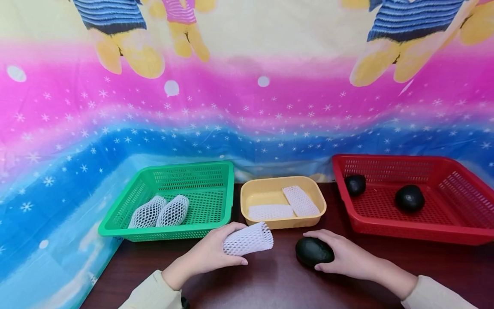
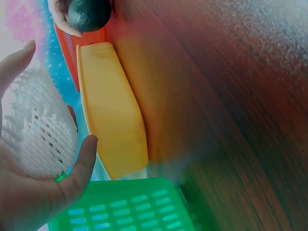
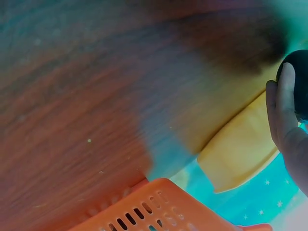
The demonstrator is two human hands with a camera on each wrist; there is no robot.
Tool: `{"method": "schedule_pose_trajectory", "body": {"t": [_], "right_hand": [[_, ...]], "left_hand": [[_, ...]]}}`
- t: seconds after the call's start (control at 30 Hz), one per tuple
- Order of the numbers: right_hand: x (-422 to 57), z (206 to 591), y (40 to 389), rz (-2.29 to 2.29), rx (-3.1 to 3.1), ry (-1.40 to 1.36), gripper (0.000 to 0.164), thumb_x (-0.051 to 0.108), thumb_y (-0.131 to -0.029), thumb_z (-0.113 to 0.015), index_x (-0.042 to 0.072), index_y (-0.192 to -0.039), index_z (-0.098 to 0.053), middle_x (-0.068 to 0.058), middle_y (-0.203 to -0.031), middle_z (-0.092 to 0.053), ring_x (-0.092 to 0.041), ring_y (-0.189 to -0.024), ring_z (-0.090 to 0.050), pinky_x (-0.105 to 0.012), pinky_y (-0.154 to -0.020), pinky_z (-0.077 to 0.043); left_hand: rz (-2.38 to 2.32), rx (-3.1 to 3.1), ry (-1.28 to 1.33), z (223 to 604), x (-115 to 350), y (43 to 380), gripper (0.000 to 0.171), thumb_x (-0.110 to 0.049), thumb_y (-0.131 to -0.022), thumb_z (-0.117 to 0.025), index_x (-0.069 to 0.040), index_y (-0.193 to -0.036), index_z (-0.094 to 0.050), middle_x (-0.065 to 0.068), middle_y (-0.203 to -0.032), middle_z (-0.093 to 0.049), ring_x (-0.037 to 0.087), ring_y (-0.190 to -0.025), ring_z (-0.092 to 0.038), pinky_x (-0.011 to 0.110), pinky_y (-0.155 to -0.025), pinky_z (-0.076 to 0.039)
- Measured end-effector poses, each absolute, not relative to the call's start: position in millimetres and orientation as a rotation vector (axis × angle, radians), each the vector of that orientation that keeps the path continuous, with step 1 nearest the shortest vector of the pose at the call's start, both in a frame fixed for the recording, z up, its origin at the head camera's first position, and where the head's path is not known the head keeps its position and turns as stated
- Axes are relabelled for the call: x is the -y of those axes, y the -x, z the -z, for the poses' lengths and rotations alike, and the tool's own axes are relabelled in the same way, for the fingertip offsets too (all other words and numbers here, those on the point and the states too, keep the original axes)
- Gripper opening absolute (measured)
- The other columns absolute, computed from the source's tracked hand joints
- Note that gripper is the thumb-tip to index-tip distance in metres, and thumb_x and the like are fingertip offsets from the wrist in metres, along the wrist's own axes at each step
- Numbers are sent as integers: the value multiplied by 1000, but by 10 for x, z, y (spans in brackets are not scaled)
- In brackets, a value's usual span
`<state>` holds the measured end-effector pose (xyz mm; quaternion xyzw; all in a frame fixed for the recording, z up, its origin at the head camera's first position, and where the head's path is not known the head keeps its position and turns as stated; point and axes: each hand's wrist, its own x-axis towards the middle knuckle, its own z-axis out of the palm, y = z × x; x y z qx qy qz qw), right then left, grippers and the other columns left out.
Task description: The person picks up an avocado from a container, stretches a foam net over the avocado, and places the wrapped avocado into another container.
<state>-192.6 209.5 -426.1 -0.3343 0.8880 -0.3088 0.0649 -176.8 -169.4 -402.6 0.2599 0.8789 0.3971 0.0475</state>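
Observation:
My left hand (image 1: 211, 252) grips a white foam net sleeve (image 1: 248, 240), its mesh mouth turned to the right. In the left wrist view the sleeve (image 2: 41, 125) sits between thumb and fingers. Across from it, my right hand (image 1: 345, 254) holds a dark green avocado (image 1: 313, 252) by its right side, fingers over the top and thumb below. The avocado (image 3: 299, 86) shows only partly at the edge of the right wrist view. Both hands are over the table in front of a yellow tub (image 1: 266, 224), a short gap between sleeve and avocado.
The yellow tub contains two flat foam sleeves (image 1: 300, 201). At left, a green basket (image 1: 210, 234) has two net-wrapped fruits (image 1: 172, 211) inside. A red basket (image 1: 420, 235) at right holds two bare avocados (image 1: 410, 198). A printed cloth (image 1: 247, 107) hangs behind the dark wooden table (image 1: 266, 283).

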Motion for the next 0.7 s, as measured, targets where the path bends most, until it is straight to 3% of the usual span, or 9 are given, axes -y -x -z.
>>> {"method": "schedule_pose_trajectory", "body": {"t": [0.2,0.47,0.7], "right_hand": [[-2092,4198,1873,965,-2734,1021,67,37,-86,-85,16,-143,-56,-3,-135,-58,-21,-116,-57,-33,-89,-55],[-2068,4048,1819,1039,-2707,991,67,41,-86,-84,29,-144,-54,0,-133,-57,-20,-112,-57,-31,-83,-56],[-1994,3965,1788,1083,-2725,1131,67,33,-86,-85,31,-144,-53,6,-133,-57,-12,-112,-58,-31,-83,-56]], "left_hand": [[-1200,-2692,-794,4036,1690,1770,65,-34,-77,-91,-23,-133,-60,-9,-115,-65,13,-102,-60,36,-87,-51],[-1210,-2707,-829,4063,1689,1762,63,-31,-77,-92,-23,-131,-61,-8,-113,-65,13,-100,-60,35,-87,-52],[-1178,-2725,-819,4082,1694,1736,64,-29,-77,-92,-24,-133,-61,-10,-116,-65,11,-101,-60,36,-88,-52]]}}
